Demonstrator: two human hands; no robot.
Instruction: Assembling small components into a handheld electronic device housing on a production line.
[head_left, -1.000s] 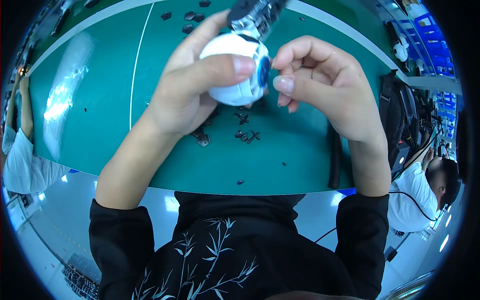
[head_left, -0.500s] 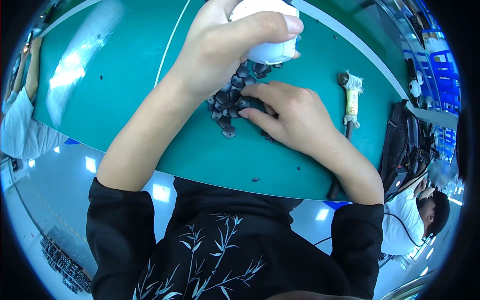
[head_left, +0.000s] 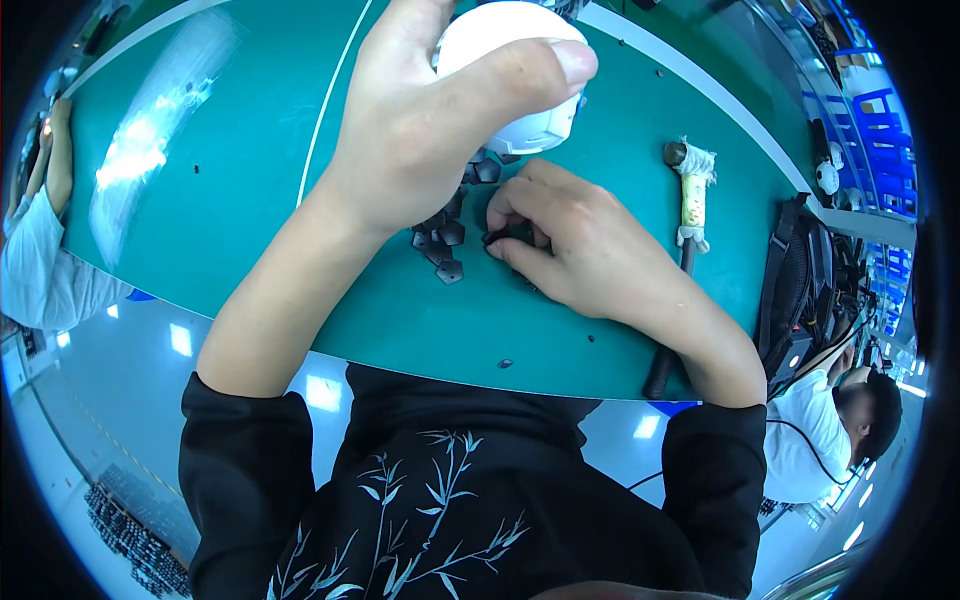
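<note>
Left hand [head_left: 415, 130] grips a white ball [head_left: 500, 32], top centre, apparently leaving room for the right hand [head_left: 575, 235] pinching a black piece [head_left: 494, 238] mid-frame.

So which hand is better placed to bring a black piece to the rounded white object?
Probably the right hand: it appears to pinch a black piece, while the left hand grips the rounded white object.

At the top centre, the left hand [head_left: 415, 125] grips a rounded white object [head_left: 510, 40], while at mid-frame the right hand [head_left: 570, 235] pinches a small black piece [head_left: 508, 236] beside dark pentagonal pieces [head_left: 450, 271].
</note>
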